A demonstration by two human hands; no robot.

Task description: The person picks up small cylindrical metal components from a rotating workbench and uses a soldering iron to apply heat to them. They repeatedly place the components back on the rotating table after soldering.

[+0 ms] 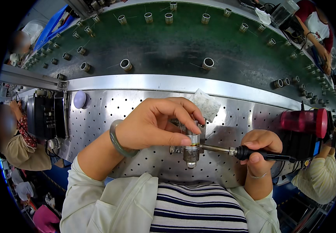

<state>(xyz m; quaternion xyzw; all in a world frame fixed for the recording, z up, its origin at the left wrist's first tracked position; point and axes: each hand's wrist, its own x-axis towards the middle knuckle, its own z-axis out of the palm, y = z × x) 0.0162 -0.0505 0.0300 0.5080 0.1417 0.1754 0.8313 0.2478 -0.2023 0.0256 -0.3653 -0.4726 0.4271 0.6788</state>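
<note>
My left hand (158,122) is closed, thumb and fingers pinching a small shiny metal cylinder (193,139). The cylinder stands upright on a dark metal fixture (191,156) on the perforated steel bench. Gripped in my right hand (264,145) is a soldering iron (217,148) with a black handle. It lies nearly level, pointing left, and its tip meets the lower edge of the cylinder. The contact point is too small to make out fully. A thin wire rises near my left fingers.
Behind the perforated bench (98,120), a green conveyor belt (156,42) carries several metal cylinders with fine wires. A crumpled white cloth (206,105) lies beyond the fixture. A purple egg-shaped object (80,99) sits at left, a red jar (302,122) at right. Other people work at both sides.
</note>
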